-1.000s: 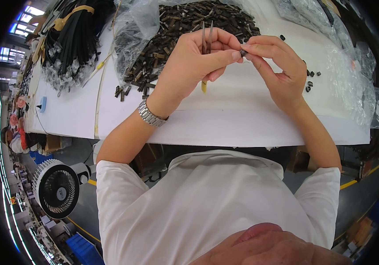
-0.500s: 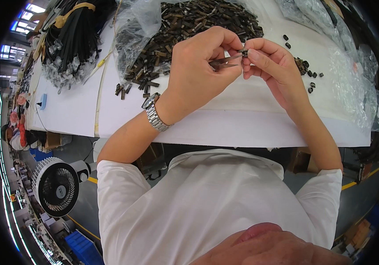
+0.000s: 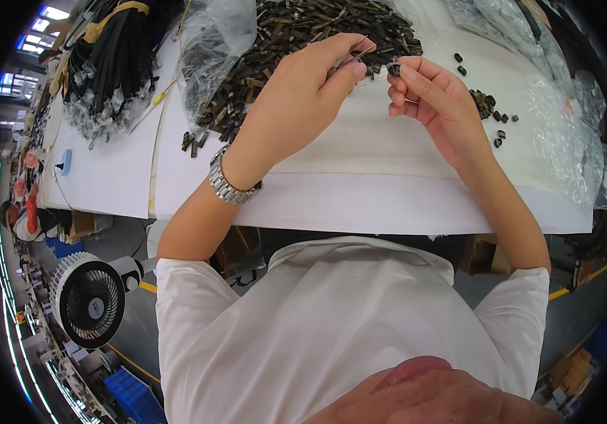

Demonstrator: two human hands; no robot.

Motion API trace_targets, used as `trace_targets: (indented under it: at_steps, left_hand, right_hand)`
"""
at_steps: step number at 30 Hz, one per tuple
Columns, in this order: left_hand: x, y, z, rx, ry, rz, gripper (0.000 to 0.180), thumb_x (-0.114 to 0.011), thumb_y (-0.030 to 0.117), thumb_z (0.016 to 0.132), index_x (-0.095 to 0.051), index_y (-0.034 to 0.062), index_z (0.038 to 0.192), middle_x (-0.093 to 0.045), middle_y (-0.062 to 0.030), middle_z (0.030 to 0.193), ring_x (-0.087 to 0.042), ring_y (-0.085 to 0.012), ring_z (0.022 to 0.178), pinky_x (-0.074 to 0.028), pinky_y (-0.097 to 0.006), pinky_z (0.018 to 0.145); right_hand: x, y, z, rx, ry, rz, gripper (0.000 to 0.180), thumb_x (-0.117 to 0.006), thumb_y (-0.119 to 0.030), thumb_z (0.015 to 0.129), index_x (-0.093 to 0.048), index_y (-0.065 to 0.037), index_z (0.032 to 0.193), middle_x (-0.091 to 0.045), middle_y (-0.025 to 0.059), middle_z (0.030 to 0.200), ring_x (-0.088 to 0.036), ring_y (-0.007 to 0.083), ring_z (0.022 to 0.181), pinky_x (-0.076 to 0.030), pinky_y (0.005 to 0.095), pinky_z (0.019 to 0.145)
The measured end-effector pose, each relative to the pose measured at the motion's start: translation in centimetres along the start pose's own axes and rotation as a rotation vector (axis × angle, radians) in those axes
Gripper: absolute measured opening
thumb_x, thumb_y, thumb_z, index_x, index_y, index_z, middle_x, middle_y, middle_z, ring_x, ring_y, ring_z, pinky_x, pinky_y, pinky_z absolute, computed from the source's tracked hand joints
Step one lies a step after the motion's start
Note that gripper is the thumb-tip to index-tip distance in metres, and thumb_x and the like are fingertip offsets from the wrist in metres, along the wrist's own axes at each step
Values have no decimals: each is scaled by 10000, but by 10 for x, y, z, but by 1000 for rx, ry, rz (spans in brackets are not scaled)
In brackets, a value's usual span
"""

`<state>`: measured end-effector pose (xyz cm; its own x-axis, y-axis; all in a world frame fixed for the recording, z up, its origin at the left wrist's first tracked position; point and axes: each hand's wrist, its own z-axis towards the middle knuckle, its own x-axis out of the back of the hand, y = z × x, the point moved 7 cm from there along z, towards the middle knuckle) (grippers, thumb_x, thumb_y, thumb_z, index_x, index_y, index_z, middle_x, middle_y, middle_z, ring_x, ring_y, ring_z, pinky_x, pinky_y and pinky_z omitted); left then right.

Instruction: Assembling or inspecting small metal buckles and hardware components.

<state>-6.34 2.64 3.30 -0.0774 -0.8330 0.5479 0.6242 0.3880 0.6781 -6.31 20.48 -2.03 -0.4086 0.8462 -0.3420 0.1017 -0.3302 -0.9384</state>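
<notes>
My left hand (image 3: pixel 296 102), with a metal watch (image 3: pixel 225 180) on its wrist, is closed round a pair of tweezers (image 3: pixel 364 53). The thin metal tips stick out past thumb and forefinger at the near right side of a heap of dark brown and black flat pieces (image 3: pixel 303 28). To the right, my right hand (image 3: pixel 441 95) pinches a small, dark, ring-like piece (image 3: pixel 394 68) between thumb and fingertips. A gap separates the two hands. Whether the tweezers grip anything is too small to tell.
Right of my right hand lie a small cluster of dark rings (image 3: pixel 483 104) and several loose ones. Clear plastic bags (image 3: pixel 218 49) flank the heap. A bundle of black straps (image 3: pixel 109 63) lies at the far left of the white table (image 3: pixel 360 198). A fan (image 3: pixel 91 300) stands below left.
My hands, which were together at the small piece, are now apart. The left moved left and away from me with the tweezers toward the heap; the right stayed nearly in place with the piece.
</notes>
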Motion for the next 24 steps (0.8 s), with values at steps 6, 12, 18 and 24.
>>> trace_targets:
  at_steps: [6,12,18,24]
  left_hand:
    - [-6,21,-6,62,-118,191,292,-610,115,1014,-704,19,1273,-715,-88,770,-632,-187,614,-504,-331,627]
    - [-12,20,-9,-28,-151,331,250,-611,112,1005,-715,14,1210,-715,-122,753,-673,-281,631,-525,-370,625]
    - [-16,22,-12,-26,-164,386,222,-623,93,988,-707,18,1179,-710,-148,777,-693,-325,678,-537,-391,625]
    - [-21,25,-16,-56,-204,515,43,-616,56,958,-644,29,977,-648,-139,712,-644,-345,631,-500,-437,572]
  right_hand:
    - [8,-3,0,44,77,-95,274,-649,-275,1062,-671,-27,1175,-734,60,1038,-719,134,928,-604,314,865]
    - [-3,-12,-3,85,86,-213,233,-645,-219,1060,-665,-1,1140,-756,117,1048,-747,172,913,-611,324,873]
    - [-10,-13,-6,128,55,-300,173,-663,-150,1044,-658,14,1098,-746,111,1000,-732,157,900,-607,306,861]
    - [-21,-12,-6,175,95,-320,157,-724,-94,997,-637,9,1078,-715,65,949,-703,120,902,-577,257,840]
